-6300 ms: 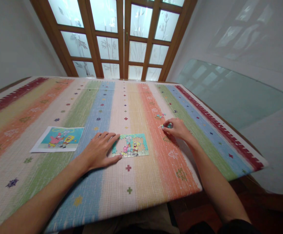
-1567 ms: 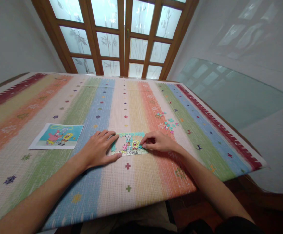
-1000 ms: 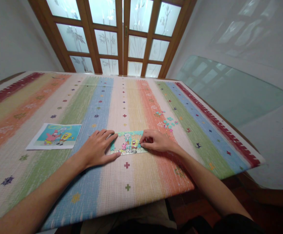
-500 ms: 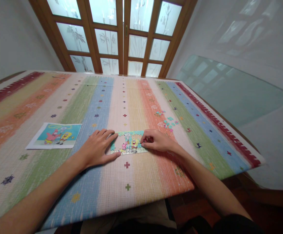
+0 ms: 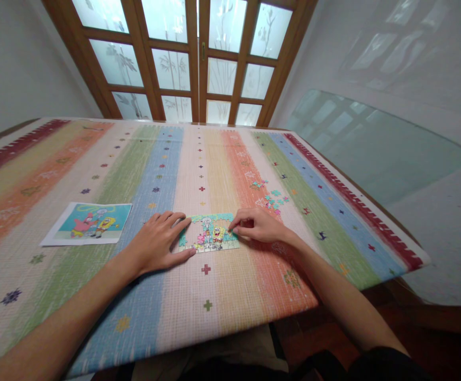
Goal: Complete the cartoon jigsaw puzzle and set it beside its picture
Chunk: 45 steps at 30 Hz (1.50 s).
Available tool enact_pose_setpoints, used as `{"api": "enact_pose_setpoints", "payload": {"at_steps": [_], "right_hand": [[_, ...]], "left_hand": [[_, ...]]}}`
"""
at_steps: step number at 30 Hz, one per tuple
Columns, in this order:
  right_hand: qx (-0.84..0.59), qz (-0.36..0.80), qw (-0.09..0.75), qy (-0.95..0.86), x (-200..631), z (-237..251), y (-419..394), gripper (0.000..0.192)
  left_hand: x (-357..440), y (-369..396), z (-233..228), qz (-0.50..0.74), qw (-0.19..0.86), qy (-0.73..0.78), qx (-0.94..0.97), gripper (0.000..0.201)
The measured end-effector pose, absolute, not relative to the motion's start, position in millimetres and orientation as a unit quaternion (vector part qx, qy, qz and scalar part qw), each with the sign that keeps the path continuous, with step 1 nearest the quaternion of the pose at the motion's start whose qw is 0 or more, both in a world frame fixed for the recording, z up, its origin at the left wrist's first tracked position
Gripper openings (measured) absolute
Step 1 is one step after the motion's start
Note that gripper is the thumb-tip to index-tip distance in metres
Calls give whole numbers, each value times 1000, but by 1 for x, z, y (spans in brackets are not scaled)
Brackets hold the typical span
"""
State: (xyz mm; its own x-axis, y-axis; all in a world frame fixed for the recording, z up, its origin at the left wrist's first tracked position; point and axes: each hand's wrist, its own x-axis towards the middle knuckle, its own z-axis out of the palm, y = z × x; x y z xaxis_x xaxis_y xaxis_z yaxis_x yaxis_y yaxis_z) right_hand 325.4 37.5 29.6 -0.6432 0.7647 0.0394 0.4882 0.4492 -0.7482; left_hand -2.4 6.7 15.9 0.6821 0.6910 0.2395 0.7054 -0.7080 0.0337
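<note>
A partly assembled jigsaw puzzle (image 5: 218, 245) lies flat on the tablecloth in front of me, with cartoon figures on it and gaps inside its frame. My left hand (image 5: 159, 241) rests at the puzzle's left side, thumb and fingers spread, their tips touching its edge. At the right edge, my right hand (image 5: 256, 225) is closed in a pinch on what looks like a small puzzle piece (image 5: 231, 229), mostly hidden by the fingertips. Beyond that hand, several loose puzzle pieces (image 5: 276, 200) are scattered, many of them turquoise.
A printed reference picture (image 5: 91, 222) of the cartoon lies to the left of my left hand. The striped tablecloth (image 5: 230, 291) covers the long table, whose near edge runs just in front of my body. Wooden glazed doors (image 5: 196, 63) stand behind the table.
My right hand's fingers have shifted slightly up at the puzzle's right edge and pinch more tightly. The left hand stays in place; the view has moved a little.
</note>
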Motion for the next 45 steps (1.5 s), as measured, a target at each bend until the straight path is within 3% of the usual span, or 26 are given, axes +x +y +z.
{"api": "enact_pose_setpoints", "payload": {"at_steps": [6, 22, 45], "right_hand": [[-412, 370, 179, -813, 329, 32, 38, 1], [-451, 408, 156, -778, 320, 23, 39, 7], [-426, 274, 159, -847, 315, 27, 29, 17]], "left_hand": [[-3, 7, 15, -127, 22, -382, -915, 65], [-3, 7, 15, -130, 18, -383, -914, 66], [-4, 7, 13, -134, 23, -383, -914, 62]]}}
